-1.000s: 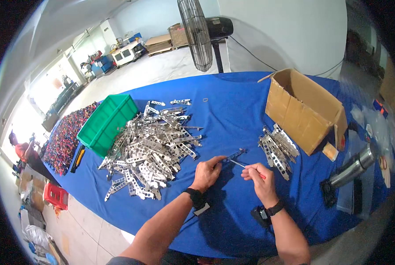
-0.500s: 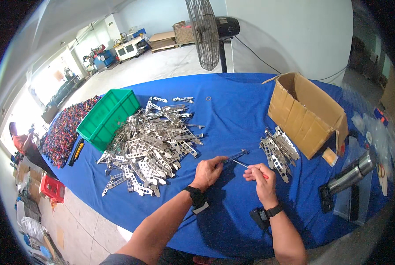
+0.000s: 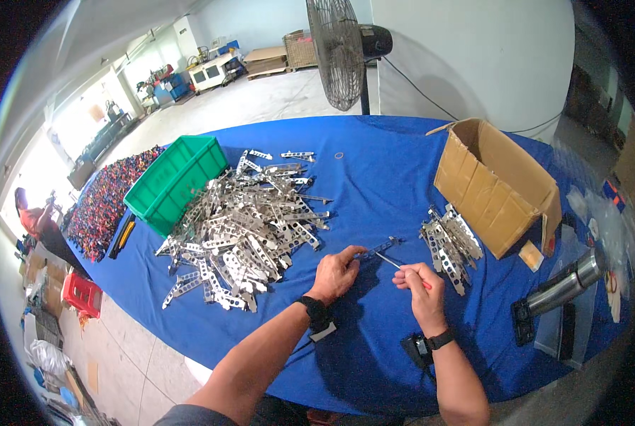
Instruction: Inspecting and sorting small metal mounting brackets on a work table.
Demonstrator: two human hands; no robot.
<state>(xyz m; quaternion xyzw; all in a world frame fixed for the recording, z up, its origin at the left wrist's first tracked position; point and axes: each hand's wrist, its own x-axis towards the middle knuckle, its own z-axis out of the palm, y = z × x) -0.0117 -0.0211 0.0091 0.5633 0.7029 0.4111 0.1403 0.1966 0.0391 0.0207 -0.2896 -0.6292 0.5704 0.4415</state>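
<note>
Near the middle of the blue-covered table, my left hand [image 3: 334, 275] pinches one end of a perforated metal strip [image 3: 382, 247]. The strip points away to the right. In my right hand [image 3: 422, 290] is a screwdriver with a red handle and a thin metal shaft [image 3: 388, 260]; its tip meets or lies very close to the strip. Left of my left hand spreads a large heap of similar perforated metal parts [image 3: 239, 231]. A smaller pile of these parts [image 3: 448, 245] lies to the right, beyond my right hand.
At the far right stands an open cardboard box [image 3: 491, 192]. A green plastic crate [image 3: 175, 186] leans by the large heap, beside a mound of small coloured pieces [image 3: 108, 206]. A steel flask [image 3: 569, 282] lies at right. Behind the table is a fan [image 3: 335, 57]; another person [image 3: 40, 224] is far left.
The screwdriver's tip has shifted slightly along the strip, and more of the strip shows. Both hands keep nearly the same place; the whole view has tilted a little.
</note>
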